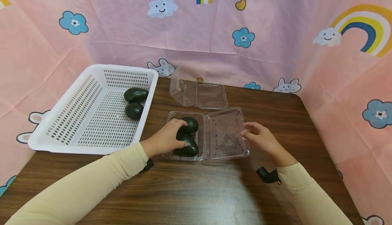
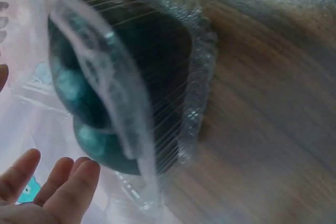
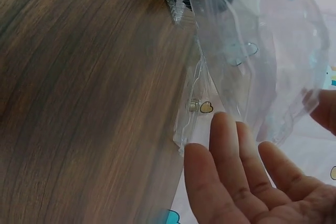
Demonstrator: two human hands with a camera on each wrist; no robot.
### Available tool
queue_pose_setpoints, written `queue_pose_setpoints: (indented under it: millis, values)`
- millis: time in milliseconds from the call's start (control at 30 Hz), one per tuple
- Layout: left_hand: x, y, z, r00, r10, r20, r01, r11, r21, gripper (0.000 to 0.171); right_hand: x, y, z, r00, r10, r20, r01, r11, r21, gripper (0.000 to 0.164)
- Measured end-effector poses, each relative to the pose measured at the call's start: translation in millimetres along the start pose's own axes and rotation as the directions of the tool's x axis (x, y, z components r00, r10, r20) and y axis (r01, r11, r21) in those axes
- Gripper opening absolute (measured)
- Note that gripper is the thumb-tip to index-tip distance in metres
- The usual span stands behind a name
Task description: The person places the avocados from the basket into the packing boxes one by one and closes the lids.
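While my left hand (image 1: 166, 138) is spread loose by the avocados (image 1: 191, 125), my right hand (image 1: 262, 140) sits relaxed at the right edge of the lid (image 1: 225, 131). I'd clear the left before folding.

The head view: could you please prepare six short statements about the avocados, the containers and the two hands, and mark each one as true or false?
1. The white basket holds two avocados. True.
2. The front clear container also holds two avocados. True.
3. The front container's lid is shut. False: the lid is open, to the right of the avocados.
4. The left hand is over the avocados in the front container. True.
5. The right hand is in the basket. False: it is at the lid's right edge.
6. The rear clear container holds one avocado. False: that container shows none.
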State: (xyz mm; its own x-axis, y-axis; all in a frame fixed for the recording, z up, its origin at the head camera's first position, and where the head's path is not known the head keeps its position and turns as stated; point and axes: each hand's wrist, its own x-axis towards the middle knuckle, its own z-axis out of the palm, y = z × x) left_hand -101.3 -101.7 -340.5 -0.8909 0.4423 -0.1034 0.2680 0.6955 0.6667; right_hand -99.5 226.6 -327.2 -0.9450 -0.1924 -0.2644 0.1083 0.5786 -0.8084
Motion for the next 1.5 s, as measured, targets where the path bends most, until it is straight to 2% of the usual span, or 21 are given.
queue_pose_setpoints:
  millis: [233, 500, 833, 967, 1267, 1500]
  values:
    - [-1.7, 11.0, -9.8, 1.0, -0.012, -0.022, 0.012, 1.0, 0.015, 0.061, -6, 0, -1, 0.999, -0.042, 0.031, 0.042, 0.999, -0.009, 0.058]
    - [-1.7, 20.8, -17.9, 0.999, -0.03, -0.022, 0.03, 0.999, 0.026, 0.062, -9, 0, -3, 0.999, -0.034, 0.034, 0.033, 0.999, 0.013, 0.056]
    - [3.2, 31.9, -29.3, 0.999, -0.031, -0.041, 0.033, 0.999, 0.039, 0.061, -16, -2, -5, 0.997, -0.049, 0.059, 0.05, 0.999, -0.011, 0.056]
    - [4.7, 35.1, -33.9, 0.998, -0.036, -0.048, 0.038, 0.998, 0.042, 0.061, -20, -3, -4, 0.997, -0.053, 0.048, 0.055, 0.997, -0.061, 0.056]
    - [9.6, 37.7, -46.5, 0.996, -0.084, -0.04, 0.086, 0.995, 0.051, 0.064, -25, -2, -4, 0.995, -0.096, 0.034, 0.099, 0.991, -0.089, 0.054]
    - [21.1, 31.8, -53.7, 0.992, -0.116, -0.051, 0.119, 0.991, 0.067, 0.062, -27, -3, -3, 0.992, -0.121, 0.018, 0.122, 0.988, -0.099, 0.052]
